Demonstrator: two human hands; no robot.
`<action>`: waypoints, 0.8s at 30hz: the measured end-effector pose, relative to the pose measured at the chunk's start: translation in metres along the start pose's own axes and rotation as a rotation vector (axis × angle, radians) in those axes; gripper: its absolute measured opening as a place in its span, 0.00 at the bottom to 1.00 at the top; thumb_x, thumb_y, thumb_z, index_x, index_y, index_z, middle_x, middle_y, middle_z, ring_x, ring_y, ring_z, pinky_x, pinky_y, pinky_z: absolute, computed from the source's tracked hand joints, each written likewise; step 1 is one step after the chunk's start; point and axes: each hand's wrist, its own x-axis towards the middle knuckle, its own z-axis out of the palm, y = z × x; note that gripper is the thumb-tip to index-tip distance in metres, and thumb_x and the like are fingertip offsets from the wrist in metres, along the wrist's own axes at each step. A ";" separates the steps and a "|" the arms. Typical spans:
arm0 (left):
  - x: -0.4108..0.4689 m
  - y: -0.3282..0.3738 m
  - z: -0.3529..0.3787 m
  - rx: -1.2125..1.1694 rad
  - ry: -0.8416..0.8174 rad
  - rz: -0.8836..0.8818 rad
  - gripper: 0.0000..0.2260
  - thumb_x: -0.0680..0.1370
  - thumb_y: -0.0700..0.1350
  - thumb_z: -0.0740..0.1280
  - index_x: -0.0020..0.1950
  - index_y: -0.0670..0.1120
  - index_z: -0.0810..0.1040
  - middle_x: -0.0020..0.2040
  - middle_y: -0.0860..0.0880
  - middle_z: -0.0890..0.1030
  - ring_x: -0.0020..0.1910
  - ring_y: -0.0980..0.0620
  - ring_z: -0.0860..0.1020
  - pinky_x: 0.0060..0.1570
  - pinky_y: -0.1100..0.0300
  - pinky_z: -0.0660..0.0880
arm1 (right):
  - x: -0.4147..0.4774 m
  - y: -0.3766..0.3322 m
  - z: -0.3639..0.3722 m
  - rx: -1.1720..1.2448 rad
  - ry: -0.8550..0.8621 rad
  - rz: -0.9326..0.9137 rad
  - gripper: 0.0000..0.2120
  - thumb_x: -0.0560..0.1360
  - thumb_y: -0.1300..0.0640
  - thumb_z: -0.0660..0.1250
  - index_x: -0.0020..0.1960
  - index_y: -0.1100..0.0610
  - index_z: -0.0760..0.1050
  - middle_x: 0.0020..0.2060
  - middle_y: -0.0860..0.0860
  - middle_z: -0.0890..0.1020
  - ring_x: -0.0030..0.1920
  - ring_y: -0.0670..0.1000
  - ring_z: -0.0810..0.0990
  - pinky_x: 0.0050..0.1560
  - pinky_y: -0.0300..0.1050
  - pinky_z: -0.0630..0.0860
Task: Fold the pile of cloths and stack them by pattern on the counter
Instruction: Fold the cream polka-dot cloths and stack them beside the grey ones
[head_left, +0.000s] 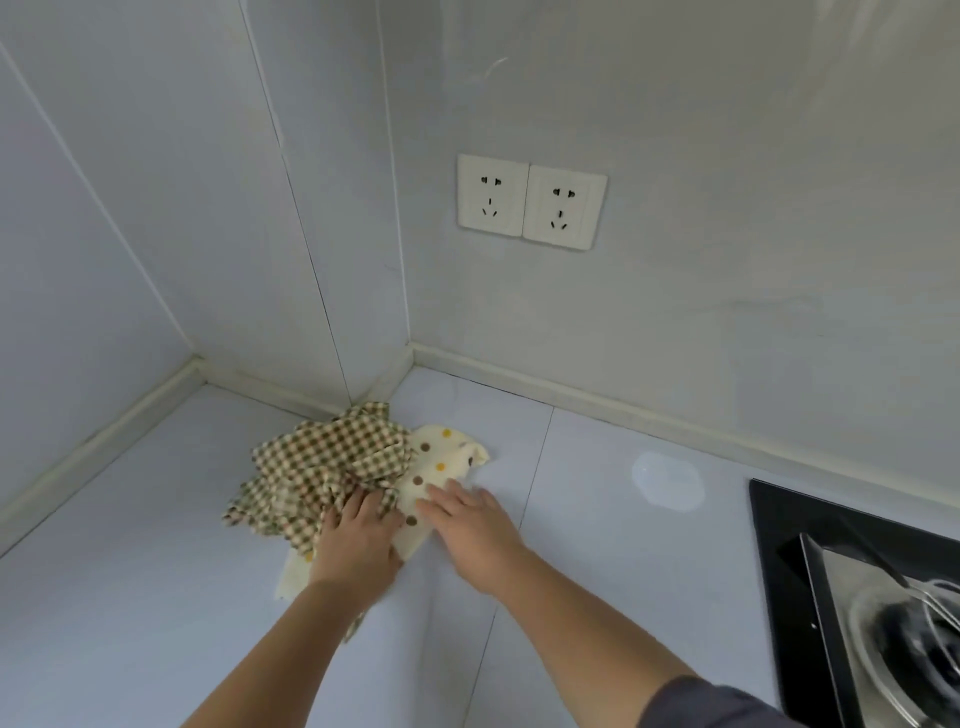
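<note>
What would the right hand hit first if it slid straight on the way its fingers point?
The right hand rests on the cream polka-dot cloth; straight on, it would probably meet the crumpled brown-checked cloth first.

lighting: soft, even, cool. a pale round glare patch lies on the glossy grey-white counter (667, 480), below and right of the white double wall socket (531, 201). far below-right of the socket, the black glass hob (779, 525) is blurred. left of the socket, wall seams bow.

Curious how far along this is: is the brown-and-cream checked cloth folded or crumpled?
Crumpled. The brown-and-cream checked cloth lies in uneven bunched ridges on the pale grey counter, no flat layers or straight folded edges.
</note>
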 end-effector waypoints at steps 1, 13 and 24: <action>0.001 -0.003 0.003 0.048 0.014 0.007 0.19 0.59 0.43 0.77 0.49 0.52 0.83 0.56 0.45 0.80 0.59 0.41 0.77 0.53 0.40 0.76 | 0.010 -0.008 0.006 0.001 0.018 -0.012 0.26 0.77 0.65 0.58 0.75 0.57 0.61 0.74 0.53 0.61 0.75 0.56 0.57 0.70 0.56 0.57; -0.007 0.015 -0.005 0.217 0.184 -0.189 0.18 0.78 0.48 0.58 0.68 0.52 0.69 0.71 0.49 0.64 0.73 0.47 0.59 0.70 0.41 0.54 | -0.077 0.033 -0.003 -0.167 -0.168 0.233 0.11 0.75 0.67 0.60 0.52 0.56 0.76 0.46 0.52 0.75 0.43 0.55 0.76 0.46 0.46 0.66; -0.002 0.102 0.048 -0.332 0.461 0.126 0.15 0.73 0.37 0.65 0.58 0.48 0.78 0.46 0.51 0.77 0.44 0.48 0.76 0.40 0.57 0.71 | -0.093 0.095 0.032 -0.003 0.211 0.397 0.22 0.79 0.55 0.56 0.73 0.50 0.61 0.66 0.50 0.70 0.65 0.53 0.68 0.63 0.49 0.63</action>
